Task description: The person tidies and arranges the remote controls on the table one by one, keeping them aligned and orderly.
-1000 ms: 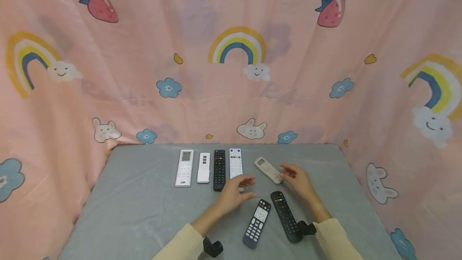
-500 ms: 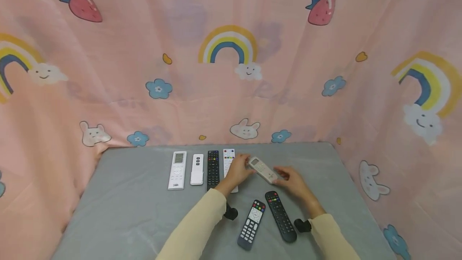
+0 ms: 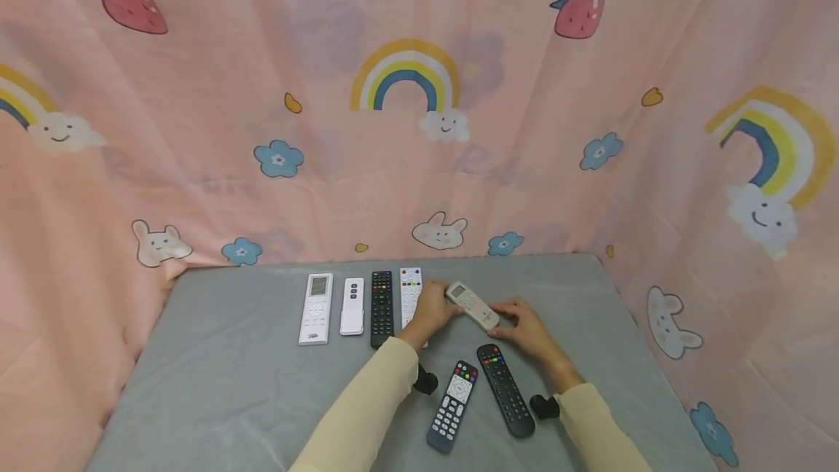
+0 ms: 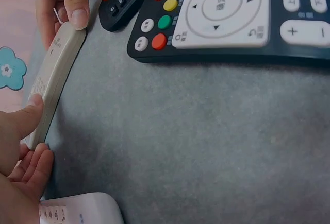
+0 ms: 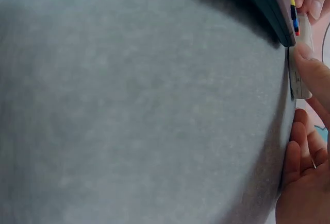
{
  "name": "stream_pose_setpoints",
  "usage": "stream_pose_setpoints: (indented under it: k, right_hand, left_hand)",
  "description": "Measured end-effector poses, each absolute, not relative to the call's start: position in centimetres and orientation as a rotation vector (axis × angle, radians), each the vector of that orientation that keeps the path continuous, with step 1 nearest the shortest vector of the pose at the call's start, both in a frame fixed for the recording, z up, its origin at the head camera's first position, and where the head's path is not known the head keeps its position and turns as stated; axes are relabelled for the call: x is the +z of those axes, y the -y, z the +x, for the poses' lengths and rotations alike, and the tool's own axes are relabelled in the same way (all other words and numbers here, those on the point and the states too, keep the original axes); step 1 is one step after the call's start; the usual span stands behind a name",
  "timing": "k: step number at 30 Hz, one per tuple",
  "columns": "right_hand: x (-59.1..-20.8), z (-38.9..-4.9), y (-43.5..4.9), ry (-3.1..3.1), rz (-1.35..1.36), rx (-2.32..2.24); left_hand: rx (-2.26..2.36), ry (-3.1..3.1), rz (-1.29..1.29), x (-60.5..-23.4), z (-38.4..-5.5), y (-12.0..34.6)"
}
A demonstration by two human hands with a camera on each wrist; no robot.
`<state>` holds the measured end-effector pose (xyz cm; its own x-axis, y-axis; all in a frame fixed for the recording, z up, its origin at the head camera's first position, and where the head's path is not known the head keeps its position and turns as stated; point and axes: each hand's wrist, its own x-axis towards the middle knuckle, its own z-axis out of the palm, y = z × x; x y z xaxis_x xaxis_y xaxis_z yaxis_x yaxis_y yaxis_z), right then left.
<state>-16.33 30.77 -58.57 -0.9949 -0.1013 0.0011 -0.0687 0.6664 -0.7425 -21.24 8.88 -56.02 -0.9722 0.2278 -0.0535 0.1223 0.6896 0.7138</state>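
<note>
A beige air-conditioner remote (image 3: pixel 473 306) with a small screen lies slanted at the right of the row of remotes. My left hand (image 3: pixel 431 309) grips its screen end, the thumb pressing on the edge in the left wrist view. At the opposite end my right hand (image 3: pixel 529 332) pinches it between thumb and fingers. The left hand and wrist partly cover a white remote (image 3: pixel 409 291) with coloured buttons. Nearer me lie a black remote (image 3: pixel 506 390) and a dark grey remote (image 3: pixel 452 408) with white buttons.
Left of the covered remote stand a black remote (image 3: pixel 381 308), a slim white remote (image 3: pixel 352 306) and a white remote with a screen (image 3: pixel 316 309), side by side. The grey cloth-covered table (image 3: pixel 242 377) ends at a pink printed curtain (image 3: pixel 347 188).
My left hand has moved up and right from beside the white remote to the beige remote's screen end. The right hand has closed in on its other end. The head view has shifted slightly.
</note>
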Motion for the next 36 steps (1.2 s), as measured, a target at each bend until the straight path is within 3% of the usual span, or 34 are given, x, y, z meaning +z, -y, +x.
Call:
stream_pose_setpoints:
  k: [13,24,36]
  right_hand:
    - [-57.9,-15.9,-30.1,-2.867,-0.13,-1.324]
    - [-55.4,-14.8,-25.4,-3.006,-0.049,-1.182]
    - [-56.0,-14.2,-21.6,-3.112,0.034,-1.093]
  left_hand:
    - [1.304,-2.748,0.354,-55.4,-22.2,-8.4]
    - [1.252,-2.59,0.555,-54.1,-24.9,-4.2]
    - [1.115,-2.538,0.666,-53.9,-25.7,-3.0]
